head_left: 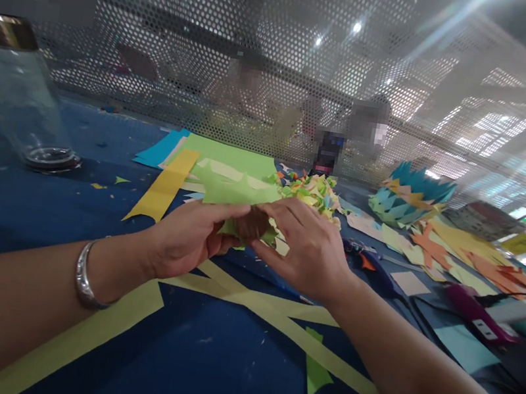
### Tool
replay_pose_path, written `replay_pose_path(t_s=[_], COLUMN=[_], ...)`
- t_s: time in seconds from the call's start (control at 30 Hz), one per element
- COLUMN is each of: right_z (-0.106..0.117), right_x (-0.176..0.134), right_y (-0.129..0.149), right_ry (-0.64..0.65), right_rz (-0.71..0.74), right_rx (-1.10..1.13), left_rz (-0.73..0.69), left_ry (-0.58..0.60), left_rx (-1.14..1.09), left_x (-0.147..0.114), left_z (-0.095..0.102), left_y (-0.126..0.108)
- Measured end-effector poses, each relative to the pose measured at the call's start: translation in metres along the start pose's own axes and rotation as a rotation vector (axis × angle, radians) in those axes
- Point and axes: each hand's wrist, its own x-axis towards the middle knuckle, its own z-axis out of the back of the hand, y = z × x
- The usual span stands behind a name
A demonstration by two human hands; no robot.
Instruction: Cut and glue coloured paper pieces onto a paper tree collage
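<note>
My left hand (189, 238), with a silver bangle on the wrist, and my right hand (307, 247) meet in the middle of the head view. Between their fingertips they pinch a curled piece of green paper (228, 227). Its inside looks brownish in shadow, and the fingers cover much of it. Just behind stands or lies a light green paper with a notched edge (239, 188); whether it joins the held piece, I cannot tell. Below the hands, pale yellow paper strips (268, 318) cross on the blue table (157, 360). A small green scrap (317, 369) lies under one strip.
A glass jar (23, 99) stands at left. Behind my hands are a yellow strip (165, 185), stacked coloured sheets (230, 152) and a pile of paper bits (316, 195). At right are a layered zigzag paper ring (410, 197), orange cutouts (429, 247) and a purple device (477, 314) near cables.
</note>
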Motion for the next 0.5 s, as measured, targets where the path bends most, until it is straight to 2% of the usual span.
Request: replay_pose_path(t_s=[0.23, 0.5], right_z=[0.0012, 0.0011], right_x=[0.0000, -0.0003], right_y=[0.0009, 0.0009], right_ry=[0.003, 0.011], right_rz=[0.011, 0.013], right_rx=[-0.003, -0.004], left_rz=[-0.003, -0.012], left_ry=[0.048, -0.007], left_rx=[0.122, 0.127], left_x=[-0.0015, 0.0008], left_z=[0.0058, 0.0094], left_y=[0.0026, 0.0057])
